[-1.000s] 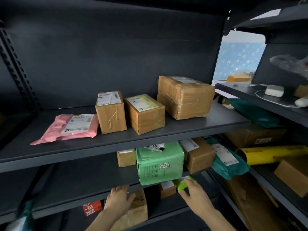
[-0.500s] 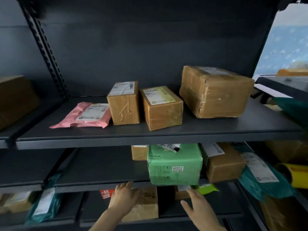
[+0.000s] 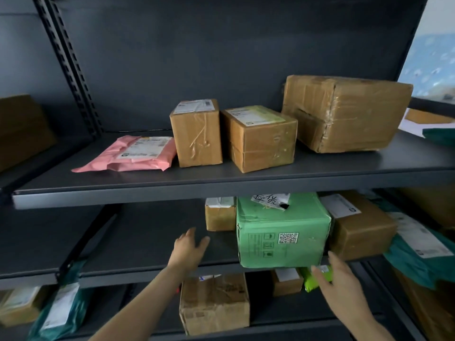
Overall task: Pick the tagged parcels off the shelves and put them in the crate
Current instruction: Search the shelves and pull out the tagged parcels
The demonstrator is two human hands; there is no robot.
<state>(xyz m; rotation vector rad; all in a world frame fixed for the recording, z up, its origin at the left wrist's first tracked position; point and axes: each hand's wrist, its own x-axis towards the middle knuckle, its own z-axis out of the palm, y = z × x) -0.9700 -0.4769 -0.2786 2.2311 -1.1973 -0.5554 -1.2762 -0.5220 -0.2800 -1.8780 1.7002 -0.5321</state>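
Observation:
A green box (image 3: 280, 232) with a QR code and a handwritten white tag on top stands at the front of the middle shelf (image 3: 138, 242). My left hand (image 3: 188, 249) is open over the shelf, a short way left of the box. My right hand (image 3: 341, 279) is open just below the box's lower right corner, in front of a bright green pouch (image 3: 312, 279) on the shelf below. Neither hand holds anything. The crate is out of view.
The top shelf (image 3: 221, 179) carries a pink mailer (image 3: 138, 153), two small brown boxes (image 3: 197, 134) (image 3: 261, 139) and a large taped box (image 3: 344, 112). Brown boxes (image 3: 220, 215) (image 3: 359, 225) flank the green box. A teal bag (image 3: 418, 254) lies right. More parcels sit below.
Both hands have risen from the lower shelf level toward the green box; the left one now reaches over the middle shelf. The view has shifted left and closer.

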